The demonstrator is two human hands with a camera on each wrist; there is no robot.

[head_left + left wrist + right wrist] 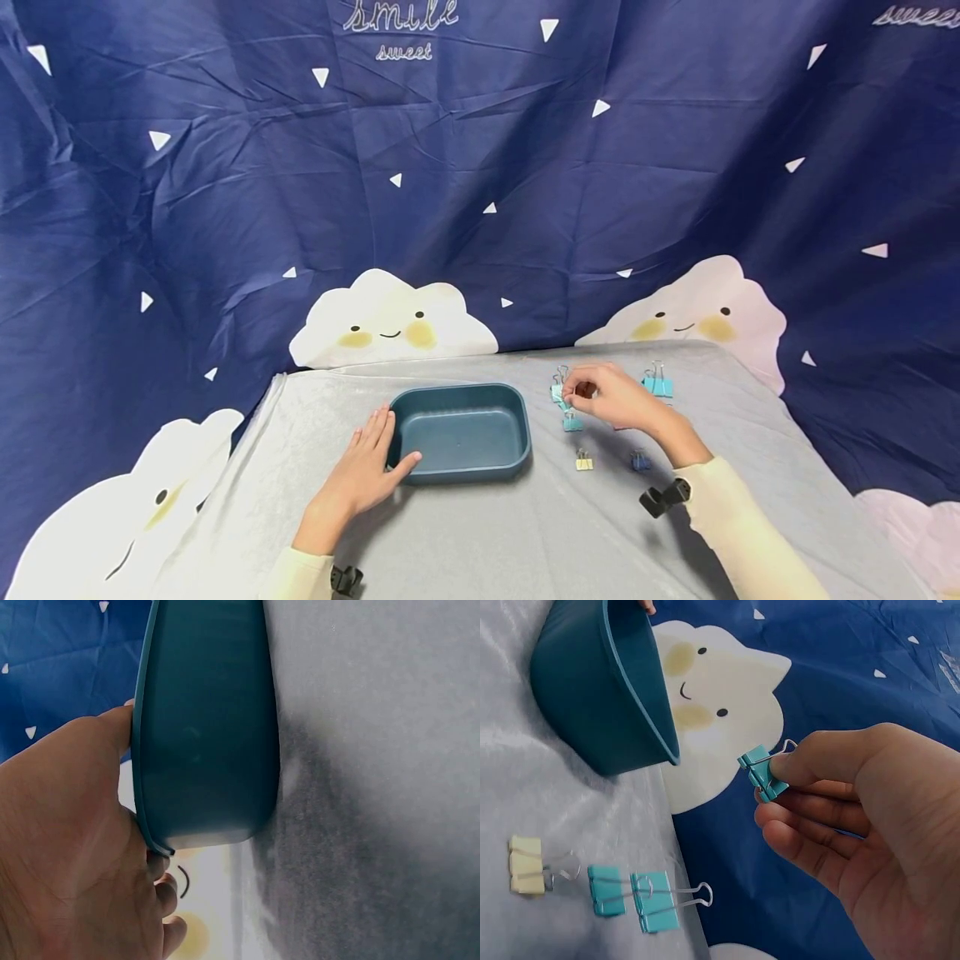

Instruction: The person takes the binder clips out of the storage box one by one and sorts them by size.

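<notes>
My left hand (363,467) rests at the left end of a dark teal plastic bin (460,479), fingers along its left rim and thumb over the front rim. To the bin's right, my right hand (613,398) pinches a small teal binder clip (762,774) between thumb and fingertips, raised above the cloth in the right wrist view. Below that hand lie two more teal clips, one (606,890) beside a larger one (658,904). A pale yellow binder clip (584,463) lies nearer me. The bin's floor shows bare in the head view.
Right of the bin, a dark blue binder clip (640,461) and a large teal clip (658,387) lie on the grey cloth (480,542). Something pinkish is mostly hidden under the right forearm. A navy curtain (465,208) with clouds hangs behind the table.
</notes>
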